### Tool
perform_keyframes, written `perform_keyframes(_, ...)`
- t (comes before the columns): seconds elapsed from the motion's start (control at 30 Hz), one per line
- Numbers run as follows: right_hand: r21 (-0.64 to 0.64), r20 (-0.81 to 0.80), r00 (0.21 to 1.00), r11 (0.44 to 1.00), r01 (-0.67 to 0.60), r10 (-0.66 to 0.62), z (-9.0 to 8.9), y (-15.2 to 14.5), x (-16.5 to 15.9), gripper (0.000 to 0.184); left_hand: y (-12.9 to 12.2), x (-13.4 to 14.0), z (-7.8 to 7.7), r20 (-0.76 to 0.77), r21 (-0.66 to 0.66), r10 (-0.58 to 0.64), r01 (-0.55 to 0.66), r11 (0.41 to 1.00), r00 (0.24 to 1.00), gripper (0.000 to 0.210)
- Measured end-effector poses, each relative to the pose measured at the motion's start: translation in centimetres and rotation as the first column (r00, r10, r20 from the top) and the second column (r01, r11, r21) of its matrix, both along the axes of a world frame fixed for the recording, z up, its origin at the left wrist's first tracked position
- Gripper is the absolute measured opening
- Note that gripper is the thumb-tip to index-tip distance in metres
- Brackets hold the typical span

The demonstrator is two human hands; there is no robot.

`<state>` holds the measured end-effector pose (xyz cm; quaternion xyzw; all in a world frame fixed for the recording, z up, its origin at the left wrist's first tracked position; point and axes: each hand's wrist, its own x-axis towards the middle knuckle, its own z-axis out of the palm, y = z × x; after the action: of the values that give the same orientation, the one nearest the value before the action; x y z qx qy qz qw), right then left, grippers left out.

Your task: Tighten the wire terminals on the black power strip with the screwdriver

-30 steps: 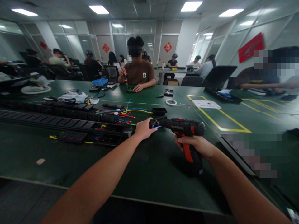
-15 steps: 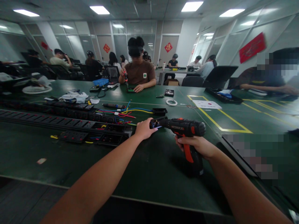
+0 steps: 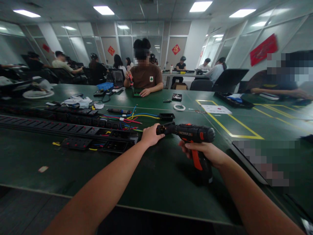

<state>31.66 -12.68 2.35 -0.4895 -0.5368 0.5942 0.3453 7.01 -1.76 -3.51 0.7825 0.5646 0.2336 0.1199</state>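
My right hand (image 3: 204,150) is wrapped round the grip of a black and orange cordless drill (image 3: 195,133), which points left. My left hand (image 3: 152,134) is closed on a small black plastic housing (image 3: 161,129), with coppery bits showing inside it. The drill's nose meets or nearly meets this housing; whether they touch I cannot tell. Beyond my left hand lies a black open box (image 3: 167,116) with blue and yellow wires (image 3: 146,115) running from it.
Long black power strips (image 3: 61,125) fill the left of the green table (image 3: 151,182). A white ring (image 3: 179,107), a screwdriver-like tool (image 3: 119,111) and a white paper (image 3: 216,109) lie farther back. Opposite, a co-worker (image 3: 146,76) holds a red-handled tool.
The small housing has turned in my left hand, and its lower edge looks different. Some fingers of my right hand have loosened from the drill's trigger area. The drill has barely moved.
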Motion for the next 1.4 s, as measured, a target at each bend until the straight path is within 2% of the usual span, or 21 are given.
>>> perform_keyframes(0.23,0.067,-0.016,0.999,0.997,0.038,-0.037,-0.3,0.1,0.0,0.041,0.0,-0.1,0.0,-0.002,-0.003,-0.007,0.007,1.0,1.0,0.058)
perform_keyframes(0.77,0.038,0.025,1.0,0.999,-0.006,0.005,0.6,-0.4,-0.6,0.043,0.1,0.0,-0.1,-0.004,0.005,-0.002,0.002,1.0,1.0,0.057)
perform_keyframes(1.4,0.068,0.057,0.998,0.998,0.006,-0.01,0.3,-0.4,-0.5,0.038,0.2,0.0,-0.1,-0.014,0.01,-0.002,0.002,1.0,1.0,0.057)
